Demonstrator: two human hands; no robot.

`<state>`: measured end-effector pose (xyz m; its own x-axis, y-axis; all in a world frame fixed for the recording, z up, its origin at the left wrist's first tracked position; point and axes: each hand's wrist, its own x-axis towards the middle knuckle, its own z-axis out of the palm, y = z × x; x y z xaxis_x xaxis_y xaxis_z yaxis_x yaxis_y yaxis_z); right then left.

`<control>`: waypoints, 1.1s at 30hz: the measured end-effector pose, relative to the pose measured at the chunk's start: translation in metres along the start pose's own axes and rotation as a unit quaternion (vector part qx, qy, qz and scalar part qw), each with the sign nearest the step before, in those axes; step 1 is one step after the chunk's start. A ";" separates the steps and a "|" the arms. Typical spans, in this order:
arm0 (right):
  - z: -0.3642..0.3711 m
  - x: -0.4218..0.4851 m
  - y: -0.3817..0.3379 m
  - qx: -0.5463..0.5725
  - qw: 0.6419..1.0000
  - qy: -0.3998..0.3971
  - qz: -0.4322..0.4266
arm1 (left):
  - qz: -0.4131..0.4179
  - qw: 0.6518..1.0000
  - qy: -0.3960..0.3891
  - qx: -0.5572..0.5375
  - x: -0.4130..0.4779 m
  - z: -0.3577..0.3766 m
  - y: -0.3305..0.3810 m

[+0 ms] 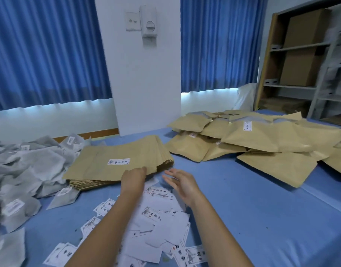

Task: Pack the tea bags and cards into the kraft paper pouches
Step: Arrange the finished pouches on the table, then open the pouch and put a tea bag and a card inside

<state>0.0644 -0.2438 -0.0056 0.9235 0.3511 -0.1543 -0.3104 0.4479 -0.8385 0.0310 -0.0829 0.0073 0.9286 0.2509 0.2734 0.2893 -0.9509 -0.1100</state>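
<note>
Right now your left hand is resting at the near edge of the pouch stack, its fingertips touching it; whether they are pinching a pouch cannot be told. Your right hand is hovering just beside it, fingers apart and holding nothing, above the scattered cards. Tea bags are lying heaped at the left and filled pouches at the right of the blue table.
</note>
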 end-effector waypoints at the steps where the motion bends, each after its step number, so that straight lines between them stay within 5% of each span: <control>1: 0.009 -0.001 0.003 -0.004 1.000 0.001 0.004 | 0.001 1.000 0.015 -0.010 -0.006 -0.003 -0.005; 4: 0.040 -0.006 0.014 0.022 0.999 -0.012 0.038 | 0.003 0.973 0.159 -0.168 -0.035 -0.015 -0.026; 7: 0.065 -0.012 0.025 0.086 0.991 -0.072 0.071 | 0.117 0.913 0.258 -0.293 -0.067 -0.022 -0.058; 9: 0.077 -0.014 0.036 0.120 0.985 -0.106 0.068 | 0.129 0.904 0.230 -0.335 -0.083 -0.019 -0.083; 12: 0.091 -0.016 0.059 0.114 0.987 -0.090 0.064 | 0.029 0.914 0.166 -0.370 -0.097 -0.007 -0.111; 20: 0.110 -0.024 0.094 0.061 0.982 -0.126 0.125 | 0.084 0.910 0.066 -0.400 -0.096 0.005 -0.104; 27: 0.109 -0.027 0.090 0.043 0.963 -0.226 0.139 | -0.001 0.855 0.031 -0.518 -0.097 0.004 -0.117; 33: 0.109 -0.031 0.095 -0.014 0.965 -0.244 0.090 | -0.025 0.916 0.051 -0.397 -0.100 0.007 -0.103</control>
<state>-0.0184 -0.1226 -0.0230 0.6370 0.7699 -0.0391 -0.4425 0.3236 -0.8364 -0.0904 -0.0091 -0.0151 0.8806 0.3185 0.3508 0.0333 -0.7802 0.6246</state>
